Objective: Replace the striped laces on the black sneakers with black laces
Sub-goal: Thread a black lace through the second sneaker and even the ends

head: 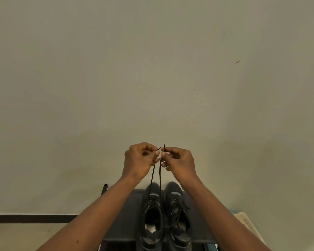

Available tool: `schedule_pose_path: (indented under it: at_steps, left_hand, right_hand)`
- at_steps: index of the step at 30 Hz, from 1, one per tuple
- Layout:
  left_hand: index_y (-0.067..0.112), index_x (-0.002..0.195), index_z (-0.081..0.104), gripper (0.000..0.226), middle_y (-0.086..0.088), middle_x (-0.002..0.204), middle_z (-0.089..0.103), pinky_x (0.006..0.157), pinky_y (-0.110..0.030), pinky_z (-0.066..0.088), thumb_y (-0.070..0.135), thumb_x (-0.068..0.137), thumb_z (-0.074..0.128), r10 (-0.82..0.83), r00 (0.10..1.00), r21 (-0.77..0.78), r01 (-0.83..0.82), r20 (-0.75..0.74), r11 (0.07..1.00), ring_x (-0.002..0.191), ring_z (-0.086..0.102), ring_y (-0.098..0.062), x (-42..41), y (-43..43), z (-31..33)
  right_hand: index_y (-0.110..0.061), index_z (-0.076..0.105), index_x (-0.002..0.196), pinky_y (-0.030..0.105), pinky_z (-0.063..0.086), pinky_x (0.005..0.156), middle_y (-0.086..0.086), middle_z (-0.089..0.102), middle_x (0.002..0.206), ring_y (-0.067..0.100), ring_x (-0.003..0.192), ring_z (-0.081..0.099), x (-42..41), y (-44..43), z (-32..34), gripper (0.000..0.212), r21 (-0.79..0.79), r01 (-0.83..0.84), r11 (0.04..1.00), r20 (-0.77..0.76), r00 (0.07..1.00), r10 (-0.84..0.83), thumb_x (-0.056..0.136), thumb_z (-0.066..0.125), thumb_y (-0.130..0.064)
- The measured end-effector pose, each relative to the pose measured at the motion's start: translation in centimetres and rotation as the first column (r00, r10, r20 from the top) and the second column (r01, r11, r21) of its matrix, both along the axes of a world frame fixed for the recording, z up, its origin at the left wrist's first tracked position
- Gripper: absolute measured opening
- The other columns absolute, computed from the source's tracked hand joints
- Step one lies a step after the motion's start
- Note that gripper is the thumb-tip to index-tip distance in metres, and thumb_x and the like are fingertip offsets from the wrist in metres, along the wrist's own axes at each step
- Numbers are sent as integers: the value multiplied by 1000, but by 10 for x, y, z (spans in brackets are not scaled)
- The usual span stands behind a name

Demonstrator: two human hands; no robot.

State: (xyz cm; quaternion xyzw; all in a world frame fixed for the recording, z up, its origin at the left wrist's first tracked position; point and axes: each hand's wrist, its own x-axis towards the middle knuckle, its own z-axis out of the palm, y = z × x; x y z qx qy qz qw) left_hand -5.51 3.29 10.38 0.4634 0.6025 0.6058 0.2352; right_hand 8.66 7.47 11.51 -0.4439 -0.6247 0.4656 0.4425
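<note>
**Lace ends held up over L sneaker**

Surroundings: plain matte wall fills most of view; dark skirting strip low at L; pale slatted basket at R edge. Both forearms cross the dark, flat worktop and hide its sides.

2 black sneakers stand side by side on worktop, toes to wall: L sneaker, R sneaker.

Black lace: thin round cord, 2 strands rising taut from L sneaker. Left hand pinches 1 end, right hand the other, fingers curled, stiff tips poking above.
</note>
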Motion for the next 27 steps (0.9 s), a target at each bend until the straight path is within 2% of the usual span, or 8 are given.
schedule_pose_path:
  at_steps: [5, 8, 11, 17, 25, 27]
  left_hand:
    - [15, 95, 79, 5, -1, 81, 77, 76, -31, 64, 12, 91, 79, -79, 994, 1, 79, 70, 997, 78, 76, -17, -5, -22, 6]
    - [12, 97, 80, 6, -6, 81, 78, 77, -32, 64, 9, 91, 78, -107, 987, -12, 109, 123, 994, 79, 77, -22, -4, -22, 2]
    - [11, 97, 79, 9, -9, 81, 78, 74, -31, 63, 5, 91, 78, -103, 982, -12, 106, 159, 994, 81, 77, -26, -3, -24, -3]
    - [10, 94, 79, 6, -11, 81, 78, 79, -37, 64, 5, 90, 79, -110, 974, -21, 117, 199, 993, 79, 77, -23, -7, -23, -14]
    - [12, 95, 81, 8, -5, 81, 79, 80, -38, 65, 6, 91, 78, -118, 988, 27, 116, 104, 993, 80, 78, -20, -9, -21, -17]
    - [12, 97, 81, 9, -5, 82, 79, 80, -38, 65, 6, 90, 79, -109, 990, 38, 106, 92, 994, 80, 78, -19, -8, -21, -16]
  right_hand:
    - [-20, 81, 89, 30, 62, 70, -2, 77, 76, 14, 69, 74, -1, -21, 5, 15, 51, 0, 999, 88, 996, -5, 96, 71, -28]
    - [-23, 82, 92, 27, 60, 69, -3, 77, 74, 11, 70, 72, -3, -18, 1, 7, 63, -3, 998, 107, 994, -4, 93, 75, -24]
    - [-20, 81, 97, 23, 58, 65, 1, 77, 75, 13, 66, 71, -3, -20, -3, 8, 32, -20, 999, 42, 999, 18, 89, 79, -19]
    - [-12, 80, 101, 27, 59, 68, 9, 78, 81, 18, 71, 72, -4, -20, -19, 11, -48, -61, 997, -70, 996, 58, 95, 72, -10]
    - [-5, 79, 96, 29, 62, 72, 14, 76, 82, 16, 69, 67, -9, -22, -20, 10, -134, -45, 990, -218, 976, 15, 92, 75, -13]
    - [-7, 79, 96, 29, 60, 72, 14, 77, 86, 16, 73, 69, -12, -21, -19, 11, -143, -17, 990, -222, 975, -15, 91, 77, -16]
